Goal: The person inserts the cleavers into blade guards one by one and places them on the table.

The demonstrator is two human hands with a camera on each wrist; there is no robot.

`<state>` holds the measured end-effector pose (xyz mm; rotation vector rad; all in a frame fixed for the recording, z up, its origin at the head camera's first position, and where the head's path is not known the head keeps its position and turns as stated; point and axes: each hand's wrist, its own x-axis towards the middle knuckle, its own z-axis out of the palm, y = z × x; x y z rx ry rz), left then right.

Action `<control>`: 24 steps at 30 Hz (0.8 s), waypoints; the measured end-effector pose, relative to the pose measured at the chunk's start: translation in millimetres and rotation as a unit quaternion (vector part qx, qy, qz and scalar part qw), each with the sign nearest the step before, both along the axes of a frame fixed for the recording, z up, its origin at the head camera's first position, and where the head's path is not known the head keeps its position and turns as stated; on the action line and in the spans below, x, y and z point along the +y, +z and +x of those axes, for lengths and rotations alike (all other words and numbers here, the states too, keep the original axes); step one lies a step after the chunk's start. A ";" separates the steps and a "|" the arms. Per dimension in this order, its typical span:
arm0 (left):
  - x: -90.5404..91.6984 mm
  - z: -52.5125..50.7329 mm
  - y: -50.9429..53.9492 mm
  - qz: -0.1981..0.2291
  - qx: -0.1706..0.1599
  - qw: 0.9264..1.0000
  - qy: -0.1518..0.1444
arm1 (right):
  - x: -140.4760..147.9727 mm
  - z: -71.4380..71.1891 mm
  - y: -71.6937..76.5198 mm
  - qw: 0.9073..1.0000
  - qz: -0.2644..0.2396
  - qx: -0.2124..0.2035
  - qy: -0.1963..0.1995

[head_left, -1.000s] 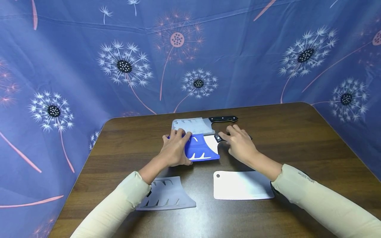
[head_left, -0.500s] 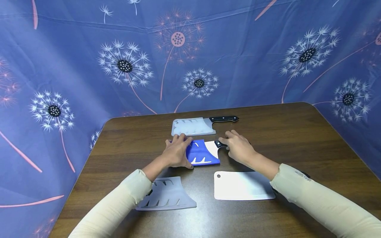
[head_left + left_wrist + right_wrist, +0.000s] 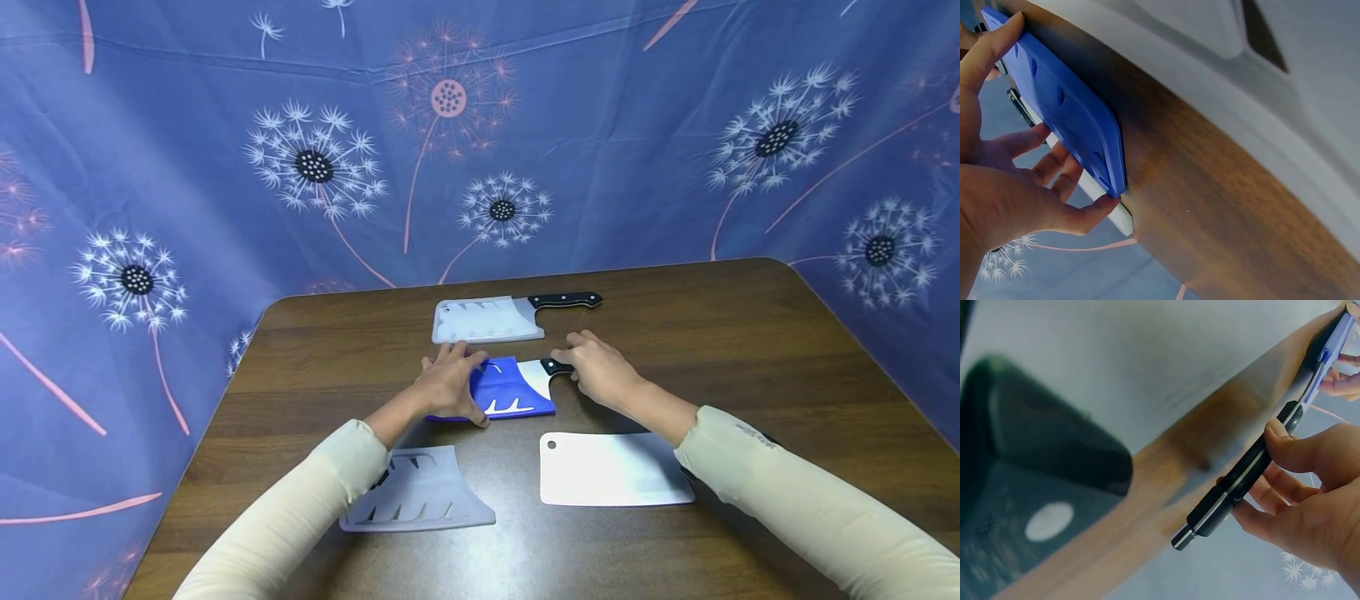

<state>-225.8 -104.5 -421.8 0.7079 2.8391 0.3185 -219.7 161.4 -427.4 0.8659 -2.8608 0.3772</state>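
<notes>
A cleaver (image 3: pixel 536 377) lies in the middle of the table, its blade mostly inside a blue blade cover (image 3: pixel 504 388). My left hand (image 3: pixel 448 387) holds the cover by its edges, thumb at the near edge and fingers at the far edge. In the left wrist view the thumb and fingertips touch the rim of the blue cover (image 3: pixel 1072 106). The black handle (image 3: pixel 1244 475) is pinched between thumb and fingers of my right hand (image 3: pixel 602 368), as the right wrist view shows. Part of the handle is hidden by that hand in the head view.
Behind lies another cleaver with a black handle (image 3: pixel 564 300) in a whitish translucent cover (image 3: pixel 483 320). Nearer me are a grey blade cover (image 3: pixel 423 492), beneath the left forearm, and a bare cleaver blade (image 3: pixel 611 471), its handle hidden by the right sleeve. A patterned blue cloth (image 3: pixel 600 167) hangs behind.
Both hands have brought the blue-covered cleaver a little toward me, leaving a gap between it and the cleaver behind. The other things have stayed put.
</notes>
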 end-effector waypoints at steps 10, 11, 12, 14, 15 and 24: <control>-1.3 0.4 2.0 -0.013 -0.015 1.000 -0.001 | -2.0 0.0 -2.6 1.000 0.005 -0.026 -0.015; -1.4 0.8 2.2 -0.014 -0.016 1.000 -0.002 | -1.8 0.2 -2.8 1.000 0.005 -0.027 -0.016; -1.8 1.4 2.2 -0.014 -0.017 1.000 -0.002 | -1.4 0.5 -3.3 1.000 0.004 -0.026 -0.015; -2.4 2.3 1.7 -0.015 -0.017 1.000 -0.003 | -0.5 0.8 -4.8 1.000 0.002 -0.023 -0.011; -2.7 2.7 1.3 -0.013 -0.017 1.000 -0.003 | 0.0 1.0 -5.5 1.000 0.000 -0.022 -0.009; -4.5 6.0 2.9 0.019 -0.007 1.000 -0.007 | 2.7 1.5 -8.1 1.000 -0.011 -0.015 -0.013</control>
